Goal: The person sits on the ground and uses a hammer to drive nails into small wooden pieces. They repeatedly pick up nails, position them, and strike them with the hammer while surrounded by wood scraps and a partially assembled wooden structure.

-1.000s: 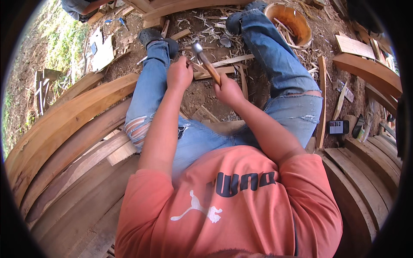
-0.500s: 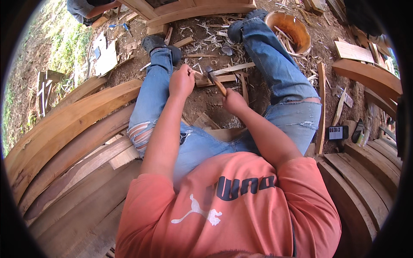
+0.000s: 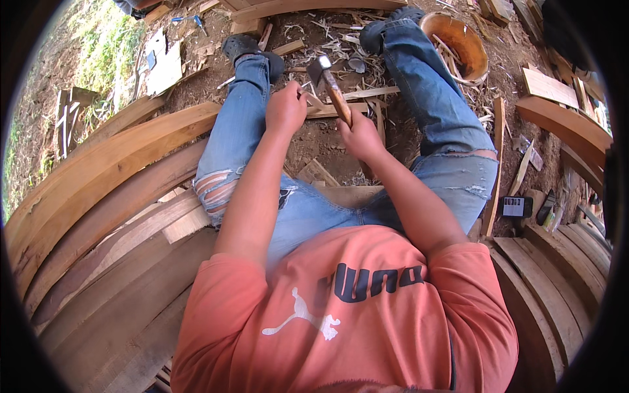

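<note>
My right hand (image 3: 363, 136) is wrapped round the wooden handle of a hammer (image 3: 337, 96). The metal head points away from me, raised above the ground between my feet. Beside it on the left, my left hand (image 3: 286, 108) is closed, with thumb and fingers pinched together. A small pale wood strip (image 3: 315, 101) shows at its fingertips, but whether the hand grips it I cannot tell. Beneath both hands, a flat wood piece (image 3: 341, 111) lies across the dirt.
Curved planks (image 3: 124, 154) are stacked on my left, more boards (image 3: 544, 288) on my right. A round orange-brown bucket (image 3: 481, 56) holding wood strips stands by my right foot. A phone (image 3: 516, 207) lies beyond my right knee. Wood shavings litter the dirt; a blue-handled tool (image 3: 196, 21) lies far left.
The hammer has come up, its head now higher and nearer the camera. My left hand has stayed closed in nearly the same place. The whole view has shifted slightly.
</note>
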A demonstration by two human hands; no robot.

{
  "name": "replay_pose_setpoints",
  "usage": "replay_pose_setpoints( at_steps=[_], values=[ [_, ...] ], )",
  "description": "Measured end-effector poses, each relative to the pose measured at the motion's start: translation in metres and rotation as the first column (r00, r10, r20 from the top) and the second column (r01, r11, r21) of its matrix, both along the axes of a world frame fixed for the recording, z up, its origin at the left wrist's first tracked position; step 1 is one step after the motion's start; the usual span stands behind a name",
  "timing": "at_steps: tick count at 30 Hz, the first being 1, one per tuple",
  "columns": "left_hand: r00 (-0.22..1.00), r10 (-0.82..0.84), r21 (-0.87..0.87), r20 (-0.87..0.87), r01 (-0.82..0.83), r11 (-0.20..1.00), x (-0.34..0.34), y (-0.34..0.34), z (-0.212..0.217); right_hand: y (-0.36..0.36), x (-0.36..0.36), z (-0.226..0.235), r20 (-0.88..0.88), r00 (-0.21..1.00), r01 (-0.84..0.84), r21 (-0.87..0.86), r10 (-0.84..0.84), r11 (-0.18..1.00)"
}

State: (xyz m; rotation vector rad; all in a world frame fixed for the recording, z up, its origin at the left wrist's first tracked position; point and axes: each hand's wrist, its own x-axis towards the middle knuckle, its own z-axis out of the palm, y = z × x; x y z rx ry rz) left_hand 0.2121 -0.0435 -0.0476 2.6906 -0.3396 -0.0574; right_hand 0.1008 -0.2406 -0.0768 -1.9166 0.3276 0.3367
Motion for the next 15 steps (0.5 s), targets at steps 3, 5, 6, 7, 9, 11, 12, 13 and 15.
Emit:
replay_pose_setpoints(
  at_steps=[3,5,6,7,9,11,12,13,15],
  values=[
    [0.999,-0.018,0.014,0.034,0.017,1.000,-0.003,-0.004,0.002,0.003,-0.008,-0.016,0.049,0.999,-0.013,-0.054,0.015,0.998],
    [1.000,-0.012,0.000,0.017,0.012,1.000,-0.005,-0.002,0.004,0.007,-0.009,-0.023,0.014,0.998,-0.061,-0.133,0.063,0.989],
    [1.000,-0.008,-0.005,0.009,0.008,1.000,-0.005,0.000,0.004,0.006,-0.008,-0.023,0.018,0.999,-0.049,-0.116,0.052,0.992],
    [1.000,-0.007,-0.006,0.023,0.007,1.000,-0.002,0.000,0.004,0.004,-0.007,-0.023,0.022,0.999,-0.037,-0.099,0.040,0.994],
    [0.999,0.010,-0.007,0.032,-0.009,1.000,-0.008,0.000,0.002,0.002,-0.005,-0.002,-0.014,0.998,-0.057,-0.067,0.056,0.996],
    [0.999,-0.015,-0.001,0.032,0.015,1.000,-0.002,0.001,-0.001,0.002,0.001,0.004,0.054,0.998,-0.007,-0.030,0.008,1.000],
    [0.999,-0.029,0.000,0.033,0.029,1.000,-0.001,0.000,-0.002,0.001,0.001,0.004,0.088,0.996,0.020,-0.011,-0.019,1.000],
    [0.999,-0.028,0.010,0.022,0.028,1.000,-0.007,0.002,-0.003,0.002,-0.004,0.002,0.064,0.998,0.003,-0.029,-0.001,1.000],
    [0.999,-0.042,0.024,0.034,0.042,0.999,-0.004,0.000,-0.002,0.001,-0.006,-0.009,0.008,0.998,-0.067,-0.106,0.068,0.992]
  ],
)
